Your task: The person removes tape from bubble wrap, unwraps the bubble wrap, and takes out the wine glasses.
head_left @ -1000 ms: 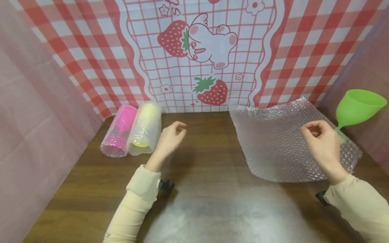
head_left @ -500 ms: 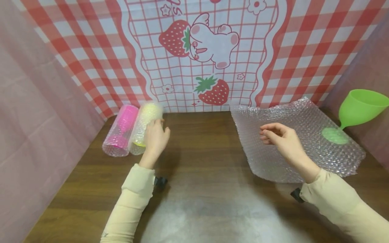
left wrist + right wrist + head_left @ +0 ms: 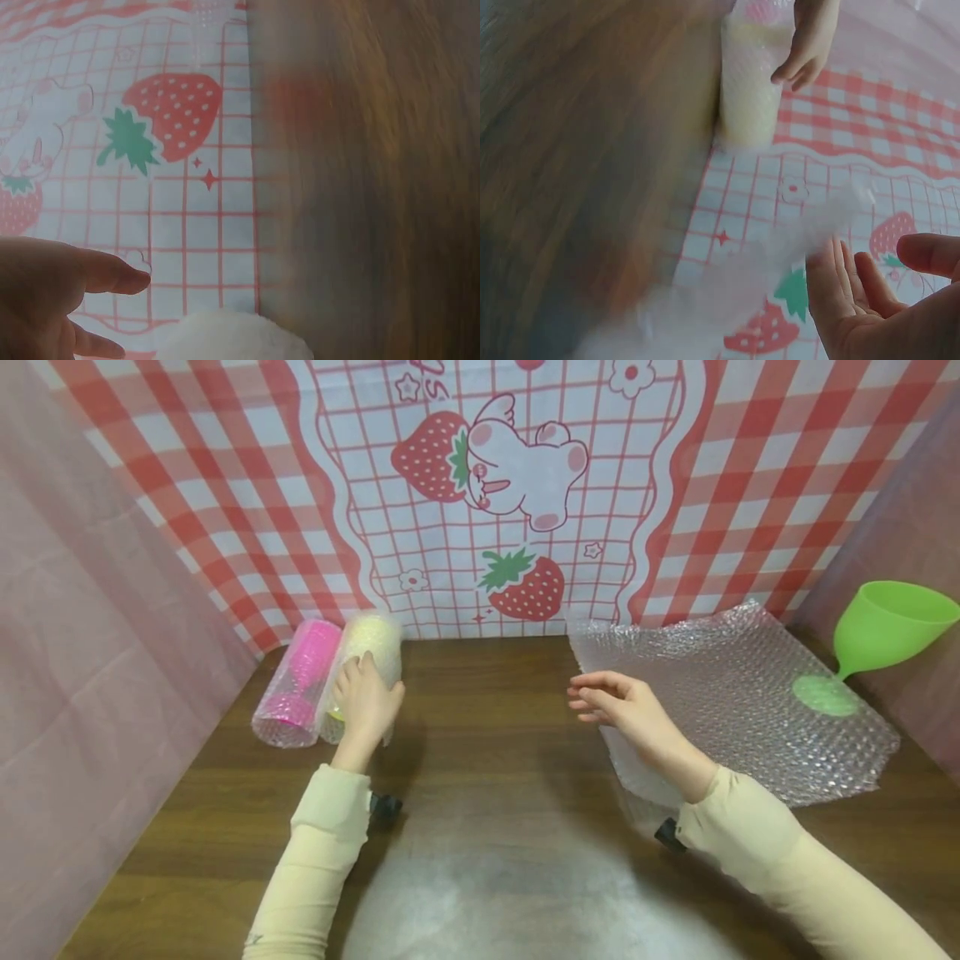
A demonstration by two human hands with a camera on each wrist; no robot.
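Observation:
My left hand (image 3: 367,706) is over the bubble-wrapped yellow goblet (image 3: 371,635), fingers relaxed and spread above it; in the right wrist view it hovers beside the goblet's wrapped side (image 3: 750,97). Tight against that bundle lies a pink goblet (image 3: 303,672), likewise rolled in bubble wrap. My right hand (image 3: 626,710) hangs in the air at the left edge of a flat bubble-wrap sheet (image 3: 705,710), its fingers loosely bent and nothing between them. Standing on the sheet's right side is an unwrapped green goblet (image 3: 885,627), its round base flat on the wrap.
The brown wooden table (image 3: 480,827) reaches back to a red-and-white strawberry cloth (image 3: 525,510) that hangs behind everything. Pink curtains (image 3: 97,610) close in the left and right sides.
My left hand has moved left over the wrapped yellow goblet. My right hand has swung left, away from the green goblet, to the sheet's left edge. The goblets stay in place.

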